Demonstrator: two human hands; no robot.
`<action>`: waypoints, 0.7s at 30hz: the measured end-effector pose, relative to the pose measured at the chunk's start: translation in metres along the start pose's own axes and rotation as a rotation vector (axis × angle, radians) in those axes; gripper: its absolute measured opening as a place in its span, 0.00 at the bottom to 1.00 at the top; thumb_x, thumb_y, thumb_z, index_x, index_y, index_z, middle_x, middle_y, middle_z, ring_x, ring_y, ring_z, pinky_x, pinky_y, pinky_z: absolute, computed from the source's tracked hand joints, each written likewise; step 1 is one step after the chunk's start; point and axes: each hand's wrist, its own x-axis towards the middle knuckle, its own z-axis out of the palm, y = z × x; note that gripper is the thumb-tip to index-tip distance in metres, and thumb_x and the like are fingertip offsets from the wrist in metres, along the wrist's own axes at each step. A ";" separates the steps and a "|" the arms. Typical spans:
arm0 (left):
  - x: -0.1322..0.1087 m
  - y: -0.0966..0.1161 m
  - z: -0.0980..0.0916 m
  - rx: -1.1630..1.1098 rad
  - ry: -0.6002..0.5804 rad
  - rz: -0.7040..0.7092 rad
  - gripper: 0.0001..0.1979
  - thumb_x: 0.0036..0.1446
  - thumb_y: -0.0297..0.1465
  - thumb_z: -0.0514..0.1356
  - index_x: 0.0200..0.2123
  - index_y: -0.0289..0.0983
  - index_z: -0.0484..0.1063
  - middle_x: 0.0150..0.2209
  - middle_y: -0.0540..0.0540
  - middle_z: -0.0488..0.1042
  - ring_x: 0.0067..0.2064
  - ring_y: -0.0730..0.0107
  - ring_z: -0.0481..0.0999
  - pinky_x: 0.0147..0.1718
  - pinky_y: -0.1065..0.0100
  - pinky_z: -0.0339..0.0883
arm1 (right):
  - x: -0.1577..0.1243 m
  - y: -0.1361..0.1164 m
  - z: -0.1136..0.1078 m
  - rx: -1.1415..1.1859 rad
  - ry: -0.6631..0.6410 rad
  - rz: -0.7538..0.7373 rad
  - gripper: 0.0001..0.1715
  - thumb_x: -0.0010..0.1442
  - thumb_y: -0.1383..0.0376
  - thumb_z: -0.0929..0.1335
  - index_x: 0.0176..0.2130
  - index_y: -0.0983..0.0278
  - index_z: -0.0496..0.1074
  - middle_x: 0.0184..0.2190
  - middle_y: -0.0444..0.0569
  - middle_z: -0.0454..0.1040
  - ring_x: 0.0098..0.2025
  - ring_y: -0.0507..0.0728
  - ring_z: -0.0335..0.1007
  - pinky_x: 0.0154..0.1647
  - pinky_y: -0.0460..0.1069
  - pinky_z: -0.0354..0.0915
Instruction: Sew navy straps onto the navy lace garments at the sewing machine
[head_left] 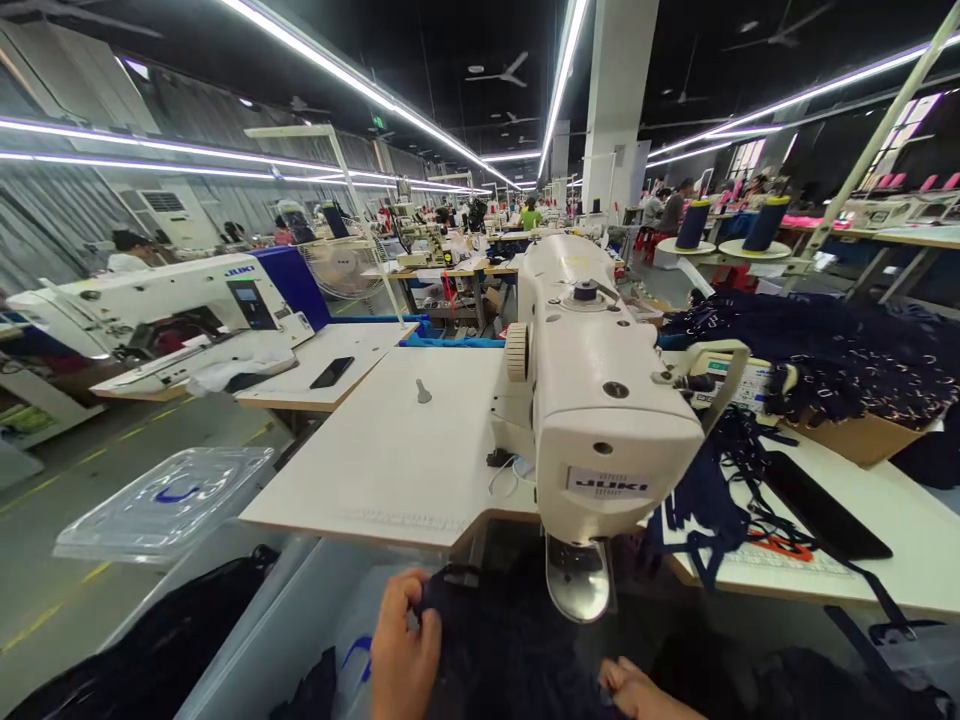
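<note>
Dark navy fabric [502, 640] hangs below the front of a white JUKI sewing machine [600, 430]. At its upper left edge my left hand [406, 640] is closed, pinching the cloth between thumb and fingers. My right hand [634, 690], partly cut off by the bottom of the view, is closed at the fabric's right side. A shiny rounded metal plate [581, 585] under the machine head stands above and between my hands. Against the dark surroundings, the fabric's lower outline cannot be made out.
On the white tabletop [405, 450] lies a small grey key-shaped piece [423, 392]. Navy strapped pieces [705, 500] and a black phone-like slab [825, 505] are on the right. Clear plastic bins [165, 500] stand at left. A navy pile [840, 350] fills a carton.
</note>
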 end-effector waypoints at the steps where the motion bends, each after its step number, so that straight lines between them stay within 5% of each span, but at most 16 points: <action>1: 0.002 -0.004 -0.001 0.024 -0.025 -0.066 0.03 0.53 0.31 0.48 0.30 0.40 0.60 0.36 0.45 0.70 0.37 0.64 0.73 0.35 0.66 0.67 | 0.000 -0.002 0.000 0.011 -0.018 -0.007 0.28 0.46 0.40 0.70 0.23 0.62 0.74 0.35 0.48 0.75 0.43 0.61 0.69 0.50 0.51 0.63; 4: 0.007 -0.023 -0.002 0.106 -0.092 -0.183 0.06 0.55 0.33 0.47 0.32 0.40 0.61 0.32 0.47 0.69 0.33 0.64 0.72 0.32 0.66 0.66 | -0.009 -0.007 -0.011 0.091 -0.117 -0.022 0.34 0.48 0.36 0.66 0.29 0.63 0.77 0.36 0.49 0.76 0.42 0.61 0.70 0.48 0.53 0.64; 9: -0.006 -0.038 0.009 0.216 -0.385 -0.214 0.04 0.50 0.28 0.52 0.31 0.39 0.65 0.30 0.47 0.71 0.33 0.61 0.75 0.36 0.62 0.67 | -0.030 -0.026 -0.035 0.463 -0.191 0.000 0.46 0.30 0.36 0.75 0.40 0.65 0.76 0.37 0.54 0.78 0.42 0.65 0.74 0.44 0.54 0.66; 12: -0.024 -0.006 0.016 0.153 -0.645 -0.063 0.16 0.44 0.23 0.58 0.40 0.38 0.71 0.43 0.43 0.74 0.47 0.57 0.74 0.47 0.60 0.65 | -0.029 -0.054 -0.030 0.556 0.037 0.038 0.33 0.45 0.45 0.75 0.43 0.65 0.75 0.41 0.55 0.78 0.43 0.63 0.74 0.48 0.55 0.66; 16: -0.038 0.063 0.023 0.008 -0.949 0.313 0.27 0.56 0.29 0.60 0.59 0.44 0.61 0.55 0.46 0.68 0.55 0.65 0.68 0.53 0.68 0.63 | -0.017 -0.084 -0.009 0.652 0.418 0.054 0.21 0.56 0.51 0.71 0.44 0.62 0.75 0.47 0.52 0.77 0.52 0.61 0.70 0.55 0.55 0.62; 21: -0.026 0.102 0.036 0.224 -0.855 0.525 0.06 0.62 0.27 0.56 0.43 0.36 0.67 0.41 0.42 0.73 0.42 0.58 0.74 0.43 0.56 0.68 | -0.015 -0.089 0.008 0.696 0.649 0.137 0.24 0.53 0.47 0.71 0.42 0.60 0.76 0.49 0.50 0.76 0.57 0.63 0.66 0.58 0.56 0.62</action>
